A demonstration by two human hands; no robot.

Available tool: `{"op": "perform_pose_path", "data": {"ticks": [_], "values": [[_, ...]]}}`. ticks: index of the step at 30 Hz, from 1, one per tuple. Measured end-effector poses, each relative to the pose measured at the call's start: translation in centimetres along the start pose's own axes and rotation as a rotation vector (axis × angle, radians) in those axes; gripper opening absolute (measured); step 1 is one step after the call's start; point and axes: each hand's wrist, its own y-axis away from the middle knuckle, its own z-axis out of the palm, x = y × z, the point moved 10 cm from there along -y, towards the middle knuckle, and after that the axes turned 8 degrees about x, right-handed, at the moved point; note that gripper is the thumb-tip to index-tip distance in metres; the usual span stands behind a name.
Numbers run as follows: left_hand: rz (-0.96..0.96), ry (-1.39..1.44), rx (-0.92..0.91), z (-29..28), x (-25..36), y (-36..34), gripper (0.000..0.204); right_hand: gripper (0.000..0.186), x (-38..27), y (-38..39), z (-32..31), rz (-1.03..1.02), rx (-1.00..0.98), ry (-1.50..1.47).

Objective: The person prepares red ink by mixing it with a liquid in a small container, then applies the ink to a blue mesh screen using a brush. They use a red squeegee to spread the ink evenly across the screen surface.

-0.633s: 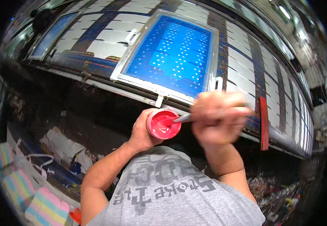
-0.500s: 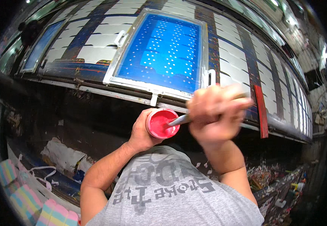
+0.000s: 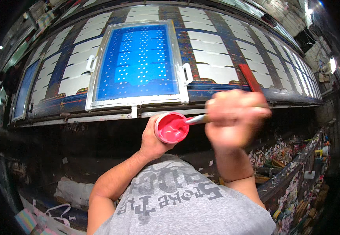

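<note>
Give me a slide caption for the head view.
The left hand holds a cup of pink paint; the right hand grips a tool dipped in it, near a framed blue screen.

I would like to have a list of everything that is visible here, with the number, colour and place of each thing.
Cup: 1, pink, in the left hand
Paint: pinkish red, inside the cup
Stirrer: 1, grey, tip in the paint
Screen: 2, blue with pale frames, left of centre and far left
Table: 1, dark, beyond the hands
Panels: many, white, in rows on the table
Bar: 1, red, right side of the table
Scraps: many, mixed colours, lower right
Sheet: 1, off-white, lower left
Lights: several, white, mostly upper right
Shirt: 1, grey, bottom centre
Left hand: 1, around the cup
Right hand: 1, blurred, gripping the stirrer
</note>
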Motion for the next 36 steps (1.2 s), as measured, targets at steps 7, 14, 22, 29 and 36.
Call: {"op": "perform_pose_path", "data": {"ticks": [7,14,22,29,36], "values": [[0.058,0.023,-0.035,3.3,2.4,1.1,0.092,0.056,-3.4,-0.6,-1.0,0.067,-0.04,-0.148],[0.042,-0.058,-0.02,4.1,1.3,2.5,0.098,0.066,0.2,5.4,1.0,0.194,-0.357,0.068],[-0.018,0.051,-0.006,5.1,1.2,3.0,0.096,0.065,-1.6,4.5,-3.1,0.142,-0.165,0.087],[-0.026,0.101,-0.048,6.5,1.0,3.4,0.103,0.07,-1.5,4.3,-2.5,0.232,-0.191,0.008],[-0.031,0.021,-0.048,6.7,1.2,3.2,0.099,0.072,-1.5,4.8,-2.6,0.308,-0.298,-0.097]]}}
